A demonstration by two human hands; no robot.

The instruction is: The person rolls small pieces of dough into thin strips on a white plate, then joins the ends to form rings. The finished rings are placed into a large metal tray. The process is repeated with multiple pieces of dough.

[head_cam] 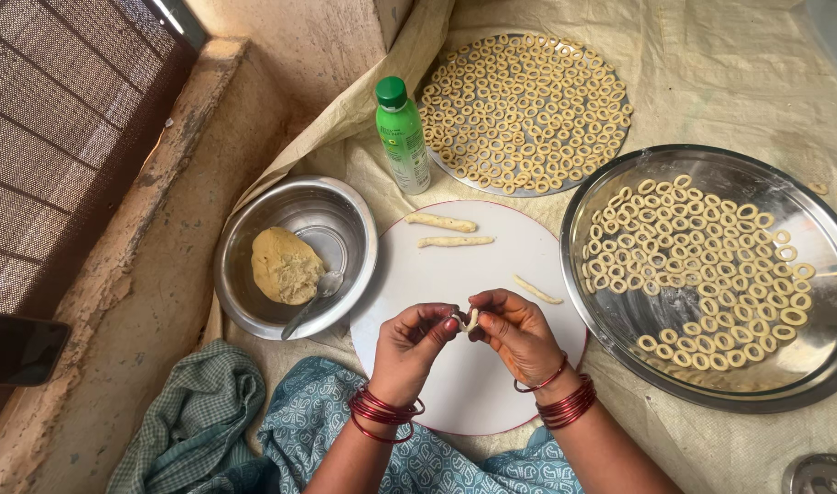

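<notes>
Head view: both hands (pixel 464 334) pinching dough piece (pixel 470 319)

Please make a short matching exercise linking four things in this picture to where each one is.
Things:
1. dough lump
2. green bottle
3. small dough piece
4. dough sticks

Places:
A. on the white round board
B. in the steel bowl
C. between the left hand and right hand
D. upright between bowl and far tray

Pairs: 1-B, 2-D, 3-C, 4-A
</notes>
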